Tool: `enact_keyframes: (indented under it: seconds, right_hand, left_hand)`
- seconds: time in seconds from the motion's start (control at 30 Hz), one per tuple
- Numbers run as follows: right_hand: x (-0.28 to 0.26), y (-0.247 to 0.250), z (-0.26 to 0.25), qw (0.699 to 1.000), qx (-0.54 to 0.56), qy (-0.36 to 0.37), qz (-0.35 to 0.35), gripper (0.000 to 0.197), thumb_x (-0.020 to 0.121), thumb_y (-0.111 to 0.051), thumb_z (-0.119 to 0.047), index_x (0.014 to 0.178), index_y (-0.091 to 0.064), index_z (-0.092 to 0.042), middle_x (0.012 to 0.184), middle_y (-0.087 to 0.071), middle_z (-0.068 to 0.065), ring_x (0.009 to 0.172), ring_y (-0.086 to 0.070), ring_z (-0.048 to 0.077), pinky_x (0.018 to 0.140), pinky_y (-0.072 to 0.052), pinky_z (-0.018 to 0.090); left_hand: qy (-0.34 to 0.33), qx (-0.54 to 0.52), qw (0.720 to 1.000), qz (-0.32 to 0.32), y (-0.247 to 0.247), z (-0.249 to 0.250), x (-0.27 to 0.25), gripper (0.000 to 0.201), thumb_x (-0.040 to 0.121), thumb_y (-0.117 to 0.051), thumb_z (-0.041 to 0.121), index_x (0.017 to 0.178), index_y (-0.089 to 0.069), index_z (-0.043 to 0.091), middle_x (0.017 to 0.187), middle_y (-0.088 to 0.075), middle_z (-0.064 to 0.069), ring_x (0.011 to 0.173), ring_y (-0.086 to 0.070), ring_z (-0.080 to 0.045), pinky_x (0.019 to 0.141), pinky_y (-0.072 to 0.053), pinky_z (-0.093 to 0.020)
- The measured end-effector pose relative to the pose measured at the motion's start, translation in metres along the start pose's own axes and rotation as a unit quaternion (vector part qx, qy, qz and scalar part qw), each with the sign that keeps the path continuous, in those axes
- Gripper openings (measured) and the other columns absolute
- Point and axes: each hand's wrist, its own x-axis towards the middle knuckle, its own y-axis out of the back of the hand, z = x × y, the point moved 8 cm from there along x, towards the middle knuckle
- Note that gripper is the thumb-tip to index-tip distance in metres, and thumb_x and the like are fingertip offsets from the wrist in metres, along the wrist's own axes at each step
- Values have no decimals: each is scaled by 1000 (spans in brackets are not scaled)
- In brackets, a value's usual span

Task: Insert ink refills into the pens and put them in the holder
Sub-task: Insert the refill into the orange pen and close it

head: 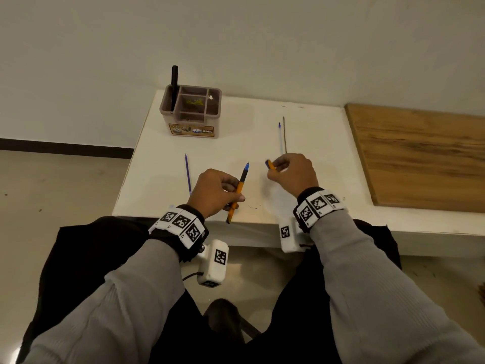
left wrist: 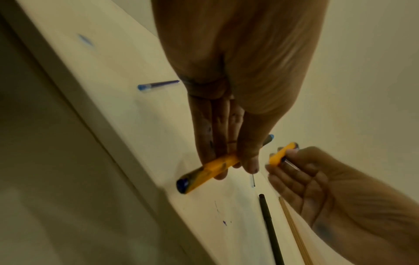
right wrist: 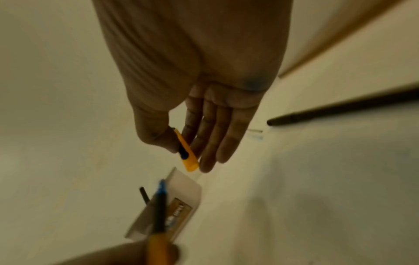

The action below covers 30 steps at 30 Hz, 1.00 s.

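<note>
My left hand (head: 232, 197) grips an orange pen (head: 240, 191) with a black grip and a blue tip that points away from me over the white table (head: 236, 127). In the left wrist view its fingers (left wrist: 217, 143) curl round the pen barrel (left wrist: 211, 170). To its right, my right hand (head: 275, 168) pinches a short orange pen cap (head: 270, 165) between thumb and fingers; the cap (right wrist: 187, 154) is apart from the pen. The brown pen holder (head: 191, 111) stands at the table's far left with a black pen (head: 174, 85) upright in it.
A blue refill (head: 188, 174) lies left of my left hand. Two thin refills (head: 283, 136) lie beyond my right hand. Another black pen (right wrist: 340, 111) lies on the table near my right hand. A wooden board (head: 420, 158) covers the right side.
</note>
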Motion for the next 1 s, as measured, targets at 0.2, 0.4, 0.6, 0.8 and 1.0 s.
enact_keyframes:
  seconds: [0.2, 0.4, 0.6, 0.8, 1.0]
  right_hand:
    - [-17, -7, -34, 918, 389, -15, -70, 19, 88, -67, -4, 106, -65, -9, 95, -75, 17, 87, -74, 25, 80, -60, 34]
    - [-17, -4, -35, 927, 371, 11, -64, 31, 89, -66, -3, 118, -60, -10, 95, -75, 18, 90, -74, 27, 81, -60, 37]
    - [-15, -4, -34, 928, 370, 17, -52, 30, 90, -63, -4, 120, -59, -10, 96, -74, 19, 87, -75, 28, 80, -61, 37]
    - [-21, -18, -40, 939, 305, 40, -152, 31, 88, -66, -3, 118, -64, -11, 94, -74, 21, 86, -75, 28, 78, -61, 35]
    - [-27, -28, -50, 932, 332, 75, -125, 40, 88, -69, -6, 126, -62, -13, 94, -74, 22, 92, -73, 29, 81, -61, 36]
  left_hand:
    - [-8, 23, 1000, -16, -1, 2, 1, 33, 74, -78, 0, 105, -67, 1, 83, -72, -16, 67, -73, -32, 53, -58, -24]
    - [-14, 37, 999, -20, -2, 2, 2, 32, 75, -77, 1, 106, -68, 2, 82, -71, -12, 64, -72, -26, 52, -55, -20]
    - [-21, 42, 999, -21, -2, 4, 2, 31, 76, -76, 1, 106, -68, 3, 82, -72, -10, 66, -72, -26, 53, -56, -19]
    - [-34, 27, 999, -11, -1, 7, -1, 28, 76, -76, 0, 103, -70, 3, 80, -72, -10, 65, -73, -27, 55, -58, -23]
    - [-55, -71, 995, 43, 11, 15, -6, 22, 76, -75, -2, 98, -72, -1, 75, -72, -12, 56, -71, -22, 58, -61, -32]
